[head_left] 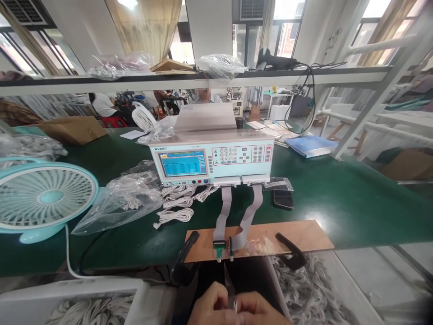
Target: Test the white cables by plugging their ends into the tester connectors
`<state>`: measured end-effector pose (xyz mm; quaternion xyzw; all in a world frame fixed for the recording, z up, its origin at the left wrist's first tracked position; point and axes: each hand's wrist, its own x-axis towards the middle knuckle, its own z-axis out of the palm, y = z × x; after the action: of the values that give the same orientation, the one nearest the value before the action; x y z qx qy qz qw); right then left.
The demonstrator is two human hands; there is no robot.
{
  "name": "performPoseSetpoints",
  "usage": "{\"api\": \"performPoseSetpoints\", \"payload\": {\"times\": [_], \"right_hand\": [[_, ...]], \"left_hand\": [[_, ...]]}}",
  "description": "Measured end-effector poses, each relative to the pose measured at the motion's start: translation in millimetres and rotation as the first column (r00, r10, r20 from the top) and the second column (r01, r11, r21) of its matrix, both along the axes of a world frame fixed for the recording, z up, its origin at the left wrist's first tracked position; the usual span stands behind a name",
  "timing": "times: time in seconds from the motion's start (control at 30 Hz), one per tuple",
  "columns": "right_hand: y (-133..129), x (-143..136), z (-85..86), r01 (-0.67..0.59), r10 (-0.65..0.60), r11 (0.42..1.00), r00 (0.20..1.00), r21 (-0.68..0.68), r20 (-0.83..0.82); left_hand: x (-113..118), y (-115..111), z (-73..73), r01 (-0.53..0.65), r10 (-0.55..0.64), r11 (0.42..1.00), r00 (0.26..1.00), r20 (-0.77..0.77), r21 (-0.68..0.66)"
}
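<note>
Both hands are together at the bottom middle of the view, below the edge of a wooden board (270,239). My left hand (211,304) has its fingers curled in a pinch; what lies between them is hidden. My right hand (255,309) pinches a small white connector (235,305) that points upward. Above the hands, a green circuit board (219,251) and a second small connector (232,253) sit at the board's front edge. Grey ribbon cables (223,214) run from them to a tester (216,158) with a lit blue screen.
A light blue fan (50,196) stands left, beside a plastic bag of cables (131,194). Coiled white cables (176,215) lie before the tester. Black clamps (291,250) hold the board. Cable-filled bins (135,293) flank the hands. A phone (283,199) lies right of the ribbons.
</note>
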<state>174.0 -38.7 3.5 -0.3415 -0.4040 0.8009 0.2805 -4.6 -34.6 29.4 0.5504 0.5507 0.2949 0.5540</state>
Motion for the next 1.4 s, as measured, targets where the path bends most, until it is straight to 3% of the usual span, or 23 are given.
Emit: {"api": "performPoseSetpoints", "payload": {"times": [0.07,0.1,0.17,0.23,0.3,0.37,0.53,0.7,0.87,1.0,1.17,1.4], "right_hand": [[13,-12,2.1,0.155,-0.156,0.979,0.988,0.131,0.0],[19,-17,2.6,0.233,-0.243,0.949,0.97,0.214,0.021],[29,-23,2.4,0.34,-0.395,0.869,0.914,0.359,0.093],[36,-26,0.9,0.358,-0.476,0.816,0.861,0.454,0.177],[39,-26,-0.7,0.34,-0.503,0.796,0.832,0.501,0.233],[39,-25,-1.4,0.328,-0.502,0.795,0.828,0.509,0.249],[40,-27,0.0,0.321,-0.477,0.814,0.845,0.484,0.243],[43,-27,0.7,0.327,-0.459,0.825,0.863,0.461,0.211],[43,-31,3.8,0.383,-0.412,0.903,0.899,0.192,0.146],[42,-37,12.4,0.439,-0.439,0.898,0.89,0.033,0.118],[43,-36,18.8,0.4,-0.404,0.915,0.905,0.055,0.131],[49,-33,14.4,0.344,-0.36,0.93,0.923,0.131,0.135]], "left_hand": [[4,2,-8.8,-0.131,0.121,0.974,0.991,0.065,0.185],[7,4,-15.3,-0.189,0.169,0.959,0.979,0.111,0.211],[13,8,-30.3,-0.294,0.264,0.949,0.939,0.222,0.114],[18,12,-44.5,-0.32,0.331,0.943,0.886,0.324,-0.087],[19,14,-54.2,-0.292,0.35,0.935,0.844,0.407,-0.199],[17,14,-58.1,-0.261,0.333,0.941,0.821,0.463,-0.215],[10,13,-52.6,-0.137,0.212,0.974,0.826,0.523,-0.179],[10,15,-41.0,-0.164,0.2,0.979,0.873,0.444,-0.118],[12,19,-26.9,-0.223,0.218,0.974,0.903,0.37,-0.03],[14,23,-24.7,-0.299,0.278,0.954,0.869,0.41,-0.011],[18,25,-27.6,-0.38,0.356,0.924,0.824,0.44,-0.035],[21,28,-22.5,-0.455,0.445,0.885,0.773,0.453,-0.092]]}}
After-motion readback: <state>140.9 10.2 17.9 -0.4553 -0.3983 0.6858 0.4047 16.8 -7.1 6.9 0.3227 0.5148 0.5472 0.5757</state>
